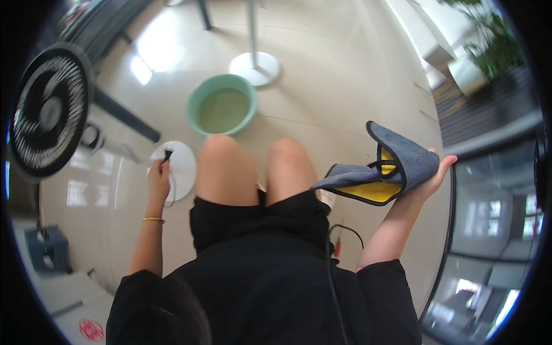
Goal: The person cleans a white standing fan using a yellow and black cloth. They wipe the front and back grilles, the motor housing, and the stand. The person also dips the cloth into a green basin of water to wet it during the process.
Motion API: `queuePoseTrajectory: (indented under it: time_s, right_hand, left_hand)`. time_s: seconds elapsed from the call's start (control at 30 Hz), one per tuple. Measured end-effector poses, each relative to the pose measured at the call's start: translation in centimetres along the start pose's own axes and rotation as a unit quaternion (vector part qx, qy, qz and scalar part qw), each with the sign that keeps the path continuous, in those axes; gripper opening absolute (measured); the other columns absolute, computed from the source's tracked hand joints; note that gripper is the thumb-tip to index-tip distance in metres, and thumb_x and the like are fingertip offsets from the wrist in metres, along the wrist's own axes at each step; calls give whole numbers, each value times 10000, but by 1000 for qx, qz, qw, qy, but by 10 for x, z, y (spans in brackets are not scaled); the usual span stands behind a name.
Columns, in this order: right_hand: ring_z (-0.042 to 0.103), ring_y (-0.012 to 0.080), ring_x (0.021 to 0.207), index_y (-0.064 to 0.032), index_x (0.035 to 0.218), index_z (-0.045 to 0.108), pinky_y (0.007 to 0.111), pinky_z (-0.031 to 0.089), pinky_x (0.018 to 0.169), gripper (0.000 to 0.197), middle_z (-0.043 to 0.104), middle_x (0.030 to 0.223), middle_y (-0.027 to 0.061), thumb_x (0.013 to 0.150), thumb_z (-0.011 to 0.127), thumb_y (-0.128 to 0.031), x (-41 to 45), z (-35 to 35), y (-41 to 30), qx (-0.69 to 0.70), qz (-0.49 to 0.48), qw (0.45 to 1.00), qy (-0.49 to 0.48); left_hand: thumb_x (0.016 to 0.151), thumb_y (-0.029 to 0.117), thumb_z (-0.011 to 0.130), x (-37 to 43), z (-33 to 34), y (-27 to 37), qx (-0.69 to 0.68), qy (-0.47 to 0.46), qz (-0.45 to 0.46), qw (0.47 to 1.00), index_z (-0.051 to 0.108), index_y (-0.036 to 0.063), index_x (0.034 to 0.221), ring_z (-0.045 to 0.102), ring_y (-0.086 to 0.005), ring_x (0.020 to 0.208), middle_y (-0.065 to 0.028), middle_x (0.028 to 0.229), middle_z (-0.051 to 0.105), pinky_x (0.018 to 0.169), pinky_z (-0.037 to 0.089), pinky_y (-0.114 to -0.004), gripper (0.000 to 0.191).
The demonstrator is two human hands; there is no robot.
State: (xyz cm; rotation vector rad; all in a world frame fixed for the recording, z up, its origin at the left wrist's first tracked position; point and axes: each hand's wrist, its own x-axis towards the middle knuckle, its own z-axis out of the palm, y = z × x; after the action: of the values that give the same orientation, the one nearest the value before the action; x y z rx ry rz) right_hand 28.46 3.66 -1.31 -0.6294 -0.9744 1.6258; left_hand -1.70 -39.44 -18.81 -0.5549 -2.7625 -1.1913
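On the left, my left hand pinches a small black object with a flared end, too small to name surely. A thin grey cord or strip hangs beside that hand, above the white round base of a standing fan. To the right, my right hand holds up a folded microfibre cloth, grey outside and yellow inside with black edging. It hangs over my right thigh, most of my fingers hidden behind it. Beyond my knees, a green plastic basin contains cloudy water.
The fan's black round head looms at the left. A white round pole base stands behind the basin. Glass panels line the right side, below a potted plant. A red-handled tool lies beside my right hip.
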Motion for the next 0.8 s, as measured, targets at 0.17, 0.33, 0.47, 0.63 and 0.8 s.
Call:
queuePoseTrajectory:
  time_s: [0.17, 0.33, 0.47, 0.63, 0.8]
  right_hand:
    - [540, 145, 703, -87, 737, 508, 278, 437, 665, 421, 524, 723, 24, 850, 507, -492, -10, -133, 4, -113, 61, 981, 143]
    - [468, 100, 596, -1, 671, 577, 271, 377, 528, 200, 546, 653, 2, 780, 616, -165, -16, -295, 93, -410, 162, 885, 148]
    - [517, 211, 505, 83, 643, 552, 353, 412, 521, 338, 478, 526, 207, 679, 618, -247, -40, -400, 165, -686, 171, 703, 77]
    - [607, 335, 766, 58, 783, 615, 412, 466, 690, 334, 596, 772, 248, 667, 596, -255, -23, -471, 263, -789, 376, 482, -68]
    - [576, 362, 922, 23, 938, 620, 422, 460, 802, 322, 596, 978, 237, 734, 579, -222, 52, -476, 351, -834, 288, 470, -14]
  left_hand:
    - [854, 66, 452, -12, 73, -119, -238, -35, -372, 897, 467, -38, 1007, 562, -148, 539, -71, 669, 553, 446, 430, -221, 186]
    - [844, 74, 455, -35, 81, -243, -189, 0, -531, 826, 458, -55, 953, 579, -228, 637, -134, 763, 553, 515, 449, -307, 169]
    - [844, 101, 473, -41, 76, -271, -145, 37, -605, 782, 437, -48, 1001, 556, -235, 714, -142, 841, 524, 562, 449, -316, 220]
    - [843, 136, 495, -37, 75, -267, -164, 93, -647, 739, 410, -40, 1062, 527, -245, 809, -153, 938, 487, 622, 450, -328, 293]
    - [842, 170, 517, -20, 61, -261, -201, 153, -653, 714, 384, -31, 1122, 498, -254, 905, -163, 1035, 450, 681, 451, -339, 370]
